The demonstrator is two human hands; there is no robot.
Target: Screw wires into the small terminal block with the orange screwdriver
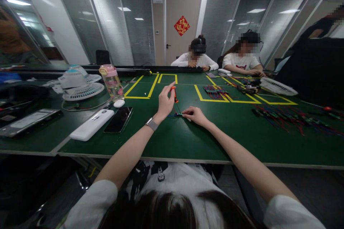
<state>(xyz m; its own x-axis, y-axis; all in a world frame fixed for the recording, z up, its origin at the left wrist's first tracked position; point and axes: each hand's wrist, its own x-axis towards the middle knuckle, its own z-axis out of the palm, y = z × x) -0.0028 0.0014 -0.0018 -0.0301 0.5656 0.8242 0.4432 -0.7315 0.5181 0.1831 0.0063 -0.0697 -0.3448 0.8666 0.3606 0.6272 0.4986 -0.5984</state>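
Note:
My left hand [166,102], with a watch at its wrist, grips a screwdriver [176,95] with an orange and black handle. The fingers reach up around the handle's top. Its thin shaft slants down to a small green circuit board [178,114] with wires, low over the green table. Whether the tip touches the board is too small to tell. From the right, my right hand [197,116] pinches the near end of that board between thumb and fingertips.
Left of my hands lie a black phone [118,120], a white power bank [92,124], a white earbud case [119,103], a bottle [111,82] and white fans [83,91]. Wired circuit boards [290,116] spread at right. Yellow tape [215,100] marks the table. Two people sit opposite.

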